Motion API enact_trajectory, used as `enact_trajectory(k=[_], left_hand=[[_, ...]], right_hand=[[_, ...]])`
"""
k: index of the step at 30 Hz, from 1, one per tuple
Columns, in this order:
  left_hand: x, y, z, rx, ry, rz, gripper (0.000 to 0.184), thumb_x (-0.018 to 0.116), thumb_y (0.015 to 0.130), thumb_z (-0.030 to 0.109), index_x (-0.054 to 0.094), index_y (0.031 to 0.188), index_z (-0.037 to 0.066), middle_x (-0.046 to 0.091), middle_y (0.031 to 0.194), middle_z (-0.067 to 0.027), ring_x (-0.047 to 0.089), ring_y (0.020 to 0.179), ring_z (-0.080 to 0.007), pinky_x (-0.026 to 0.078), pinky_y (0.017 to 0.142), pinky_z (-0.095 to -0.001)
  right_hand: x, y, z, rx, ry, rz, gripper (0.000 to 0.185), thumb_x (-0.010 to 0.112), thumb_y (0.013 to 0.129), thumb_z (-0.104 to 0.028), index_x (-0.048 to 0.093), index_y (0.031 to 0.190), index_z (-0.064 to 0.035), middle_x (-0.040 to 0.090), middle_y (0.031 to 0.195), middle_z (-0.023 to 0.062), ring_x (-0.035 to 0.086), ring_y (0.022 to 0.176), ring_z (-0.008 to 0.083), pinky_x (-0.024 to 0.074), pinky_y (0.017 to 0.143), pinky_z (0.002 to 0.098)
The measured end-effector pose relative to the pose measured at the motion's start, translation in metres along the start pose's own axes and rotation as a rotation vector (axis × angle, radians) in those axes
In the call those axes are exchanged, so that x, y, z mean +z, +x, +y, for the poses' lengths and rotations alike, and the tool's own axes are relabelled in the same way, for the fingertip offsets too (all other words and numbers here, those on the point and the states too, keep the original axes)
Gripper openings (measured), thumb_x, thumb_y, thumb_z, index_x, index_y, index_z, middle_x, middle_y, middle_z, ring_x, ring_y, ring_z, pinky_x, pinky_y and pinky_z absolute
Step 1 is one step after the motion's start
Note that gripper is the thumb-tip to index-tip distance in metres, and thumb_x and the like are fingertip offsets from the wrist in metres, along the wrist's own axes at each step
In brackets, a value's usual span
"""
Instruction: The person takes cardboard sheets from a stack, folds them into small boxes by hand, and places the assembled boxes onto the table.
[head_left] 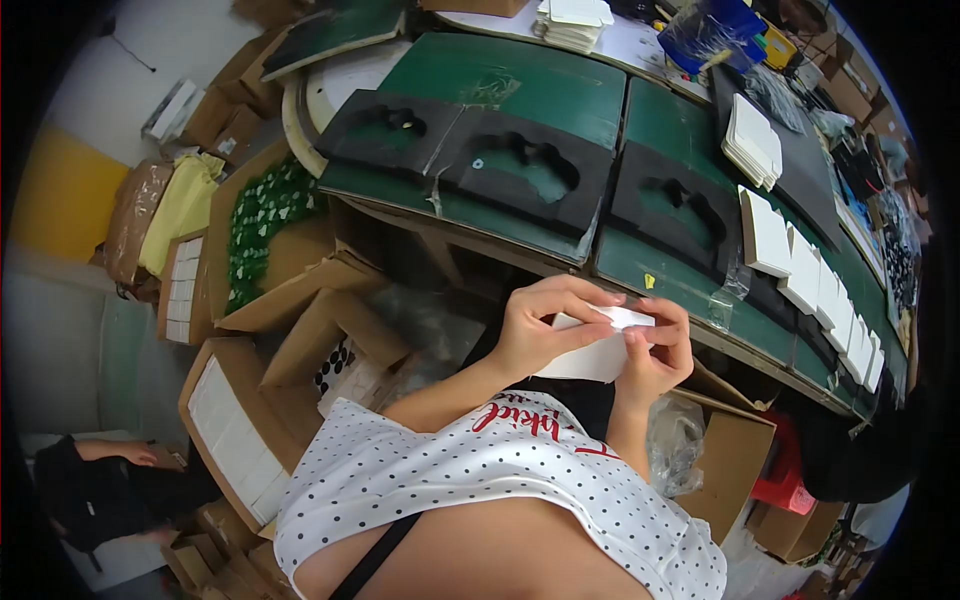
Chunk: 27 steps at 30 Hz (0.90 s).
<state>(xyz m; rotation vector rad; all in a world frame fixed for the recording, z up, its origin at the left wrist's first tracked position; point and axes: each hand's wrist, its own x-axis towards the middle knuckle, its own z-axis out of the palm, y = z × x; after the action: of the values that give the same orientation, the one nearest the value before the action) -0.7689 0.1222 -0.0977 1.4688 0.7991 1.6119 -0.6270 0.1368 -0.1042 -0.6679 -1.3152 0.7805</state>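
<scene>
Between my hands, just in front of the green bench edge, is a small white folding carton (590, 362). My left hand (540, 322) grips its left side, with the fingertips near the upper edge. Fingers and thumb of my right hand (657, 350) pinch the carton's upper right part. The fingertips of both hands come close together at the top flap. Part of the carton is hidden behind the fingers. On the bench to the right stands a row of white cartons (803, 268), and a stack of flat white cartons (752, 140) lies behind them.
Black foam pieces with cut-outs (515, 135) lie on the green bench (590, 85). Open cardboard boxes stand below left, one holding white cartons (232, 440), another green packets (268, 225). A blue bin (712, 38) sits at the back. Another person's arm (115, 452) shows at far left.
</scene>
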Motion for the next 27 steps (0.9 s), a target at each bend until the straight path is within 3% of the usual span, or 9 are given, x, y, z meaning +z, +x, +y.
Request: enact_trajectory(k=[2, 5, 9, 13, 17, 20, 22, 24, 27], left_hand=[[0.001, 0.0, 0.002, -0.005, 0.012, 0.045, 0.019, 0.068, 0.066, 0.0, 0.066, 0.085, 0.003, 0.064, 0.091, -0.0121, 0.058, 0.092, -0.0188, 0.045, 0.077, -0.0282], [-0.002, 0.002, -0.004, 0.024, -0.008, 0.168, 0.022, 0.063, 0.071, -0.002, 0.062, 0.093, 0.0, 0.059, 0.1, -0.0176, 0.057, 0.096, -0.0245, 0.046, 0.082, -0.0314], [-0.008, 0.017, 0.011, -0.236, -0.199, -0.07, 0.058, 0.056, 0.076, -0.006, 0.034, 0.128, 0.005, 0.048, 0.117, -0.0199, 0.053, 0.104, -0.0273, 0.045, 0.084, -0.0326], [-0.01, 0.04, 0.013, -0.172, 0.105, -0.571, 0.062, 0.052, 0.077, -0.005, 0.029, 0.133, 0.011, 0.036, 0.13, -0.0153, 0.048, 0.109, -0.0236, 0.047, 0.081, -0.0306], [0.003, 0.071, 0.012, -0.229, 0.231, -0.823, 0.059, 0.055, 0.077, -0.001, 0.034, 0.13, 0.012, 0.04, 0.124, -0.0087, 0.047, 0.105, -0.0183, 0.046, 0.081, -0.0286], [0.022, 0.093, -0.028, -0.202, 0.019, -0.453, 0.047, 0.056, 0.079, 0.0, 0.04, 0.123, 0.005, 0.043, 0.114, -0.0087, 0.048, 0.099, -0.0139, 0.045, 0.082, -0.0286], [0.034, 0.114, -0.048, -0.206, -0.022, -0.209, 0.045, 0.053, 0.082, 0.001, 0.037, 0.123, 0.005, 0.043, 0.112, -0.0115, 0.051, 0.096, -0.0163, 0.047, 0.08, -0.0298], [0.057, 0.128, -0.057, -0.25, -0.221, -0.042, 0.048, 0.05, 0.084, 0.003, 0.03, 0.128, 0.008, 0.042, 0.111, -0.0145, 0.052, 0.095, -0.0203, 0.049, 0.077, -0.0314], [0.088, 0.134, -0.087, -0.4, -0.149, -0.153, 0.055, 0.049, 0.084, 0.004, 0.022, 0.132, 0.013, 0.043, 0.106, -0.0154, 0.052, 0.086, -0.0179, 0.051, 0.069, -0.0302]], right_hand=[[-0.001, 0.001, 0.002, -0.036, 0.05, -0.02, 0.025, 0.071, 0.062, 0.002, 0.056, 0.08, -0.0001, 0.056, 0.094, 0.0145, 0.055, 0.086, 0.0196, 0.0467, 0.073, 0.0284], [0.011, 0.016, -0.024, 0.285, 0.077, -0.026, 0.03, 0.072, 0.062, 0.0, 0.055, 0.087, 0.0006, 0.055, 0.098, 0.0144, 0.055, 0.09, 0.0198, 0.0472, 0.074, 0.0298], [-0.036, 0.036, -0.014, 0.477, -0.132, -0.389, 0.04, 0.072, 0.065, -0.006, 0.055, 0.101, 0.0018, 0.06, 0.087, 0.0084, 0.057, 0.086, 0.0161, 0.0462, 0.074, 0.0267], [-0.054, 0.095, -0.025, -0.028, -0.495, -0.869, 0.04, 0.073, 0.06, -0.018, 0.063, 0.096, -0.0039, 0.057, 0.069, 0.0095, 0.052, 0.058, 0.0219, 0.0402, 0.052, 0.0297], [-0.048, 0.148, -0.029, -0.128, -0.554, -1.073, 0.033, 0.072, 0.062, -0.021, 0.064, 0.089, -0.0049, 0.062, 0.076, 0.0095, 0.057, 0.067, 0.0243, 0.0453, 0.063, 0.0313], [-0.062, 0.204, 0.002, -0.181, -0.544, -1.004, 0.025, 0.066, 0.069, -0.02, 0.064, 0.089, -0.0052, 0.058, 0.106, 0.0109, 0.054, 0.098, 0.022, 0.043, 0.082, 0.0319], [-0.079, 0.248, 0.052, -0.087, -0.607, -0.659, 0.032, 0.06, 0.076, -0.031, 0.062, 0.094, -0.0049, 0.055, 0.113, 0.0128, 0.054, 0.1, 0.0235, 0.04, 0.085, 0.032], [-0.096, 0.283, 0.096, -0.302, -1.122, -0.355, 0.045, 0.059, 0.076, -0.04, 0.06, 0.1, -0.0019, 0.054, 0.113, 0.0165, 0.051, 0.103, 0.031, 0.0387, 0.088, 0.0355], [-0.115, 0.296, 0.141, -0.257, -1.714, -0.408, 0.067, 0.066, 0.064, -0.048, 0.052, 0.113, -0.0046, 0.054, 0.111, 0.0173, 0.047, 0.107, 0.0346, 0.0297, 0.091, 0.0557]])
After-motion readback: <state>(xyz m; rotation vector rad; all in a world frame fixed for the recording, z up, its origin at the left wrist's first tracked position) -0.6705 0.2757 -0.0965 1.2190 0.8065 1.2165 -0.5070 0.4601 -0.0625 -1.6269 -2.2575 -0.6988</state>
